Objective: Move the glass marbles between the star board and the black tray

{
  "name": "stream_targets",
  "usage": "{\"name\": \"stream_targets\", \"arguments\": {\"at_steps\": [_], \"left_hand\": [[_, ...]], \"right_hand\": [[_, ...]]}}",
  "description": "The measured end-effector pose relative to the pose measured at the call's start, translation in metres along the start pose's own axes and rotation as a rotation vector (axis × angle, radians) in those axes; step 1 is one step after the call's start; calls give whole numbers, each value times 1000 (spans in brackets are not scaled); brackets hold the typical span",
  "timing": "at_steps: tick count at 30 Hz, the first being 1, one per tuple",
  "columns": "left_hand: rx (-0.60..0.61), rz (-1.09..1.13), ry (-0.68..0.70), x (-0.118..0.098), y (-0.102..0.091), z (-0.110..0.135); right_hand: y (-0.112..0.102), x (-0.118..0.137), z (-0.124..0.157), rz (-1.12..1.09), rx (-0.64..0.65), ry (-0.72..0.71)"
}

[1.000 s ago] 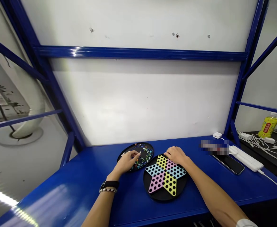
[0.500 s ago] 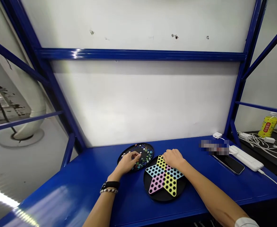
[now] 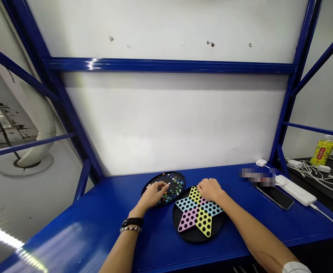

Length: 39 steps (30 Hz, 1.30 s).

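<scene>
My left hand is over a round black tray of glass marbles, thumb and fingers drawn together. Whatever may be between its fingertips is too small to make out; a white marble shows right beside them. A star-shaped Chinese checkers board, yellow, pink and light blue with black holes, rests in a second round black tray. Curled over the board's far right side is my right hand, its fingertips hidden and the pink point there mostly covered.
Both trays stand on a blue metal shelf with a white wall panel behind. To the right lie a phone, a white power strip and a small white adapter. Beyond the frame are tangled cables and a yellow bottle.
The star board has turned very slightly clockwise in its tray, with my right hand shifting a little to the right along with it. My left hand stays nearly still over the marbles.
</scene>
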<state>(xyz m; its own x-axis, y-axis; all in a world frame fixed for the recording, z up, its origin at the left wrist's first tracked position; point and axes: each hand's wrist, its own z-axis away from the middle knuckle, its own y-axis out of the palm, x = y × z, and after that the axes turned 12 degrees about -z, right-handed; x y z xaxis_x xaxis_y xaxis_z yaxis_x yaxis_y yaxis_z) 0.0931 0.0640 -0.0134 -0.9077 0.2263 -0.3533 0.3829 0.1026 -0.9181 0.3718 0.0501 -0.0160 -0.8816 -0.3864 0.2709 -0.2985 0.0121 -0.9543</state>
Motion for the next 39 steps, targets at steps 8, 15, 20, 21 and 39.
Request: {"name": "stream_targets", "arguments": {"at_steps": [8, 15, 20, 21, 39], "left_hand": [[1, -16, 17, -1, 0, -1], [6, -16, 21, -1, 0, -1], [13, -12, 18, -4, -3, 1], [12, -14, 19, -5, -3, 1], [10, -15, 40, -5, -5, 0]], "right_hand": [[1, -3, 2, 2, -12, -9], [-1, -2, 1, -30, 18, -26], [5, -4, 0, -129, -46, -24], [5, -6, -2, -204, -80, -16], [-6, -41, -5, -600, -141, 199]]}}
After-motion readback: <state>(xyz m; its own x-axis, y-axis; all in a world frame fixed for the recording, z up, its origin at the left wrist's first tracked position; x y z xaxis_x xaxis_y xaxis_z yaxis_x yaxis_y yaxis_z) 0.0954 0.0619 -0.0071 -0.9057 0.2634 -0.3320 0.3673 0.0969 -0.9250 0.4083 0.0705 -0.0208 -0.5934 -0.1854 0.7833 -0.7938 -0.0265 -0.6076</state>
